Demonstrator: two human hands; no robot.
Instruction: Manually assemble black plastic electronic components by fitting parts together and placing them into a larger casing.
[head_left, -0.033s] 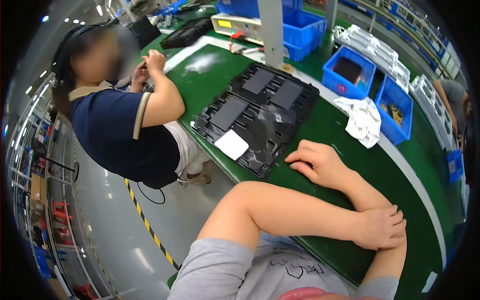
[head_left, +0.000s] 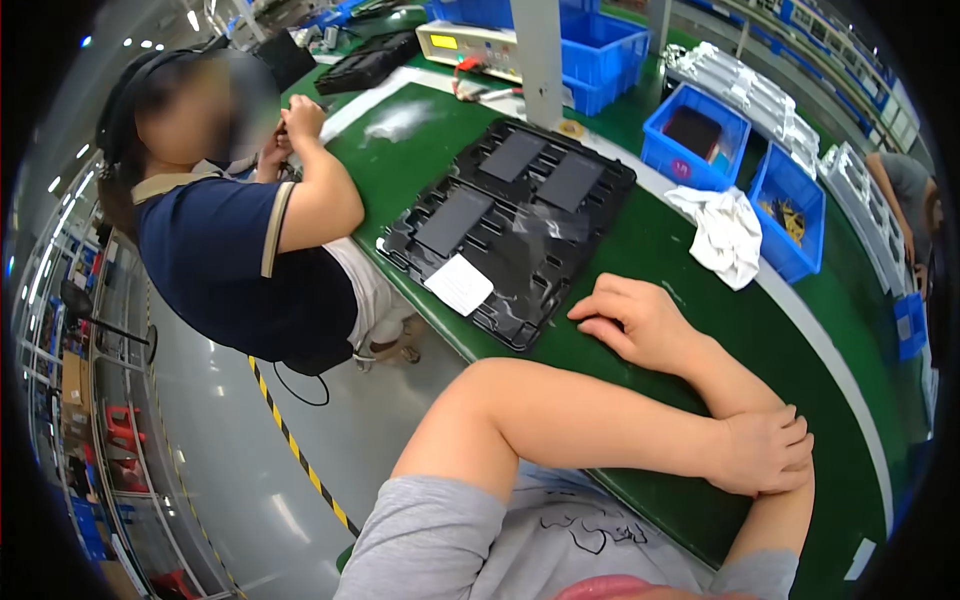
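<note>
My left arm reaches across my body, and my left hand (head_left: 765,455) is wrapped over my right forearm (head_left: 745,385). My right hand (head_left: 640,322) rests loosely bent on the green tabletop (head_left: 660,235), thumb apart from the fingers, with nothing in it. Just beyond lies a black moulded plastic tray (head_left: 510,300). It carries flat dark rectangular pieces, one a dark panel (head_left: 453,222), plus a clear plastic film (head_left: 550,224). A white paper slip (head_left: 460,285) lies on its near left corner. Neither hand touches the tray.
A co-worker (head_left: 220,230) in a navy shirt stands at the left, hands raised together. Blue bins (head_left: 697,140), a crumpled white cloth (head_left: 727,240) and a meter with a yellow display (head_left: 470,48) are on the bench. A grey post (head_left: 541,70) rises behind the tray.
</note>
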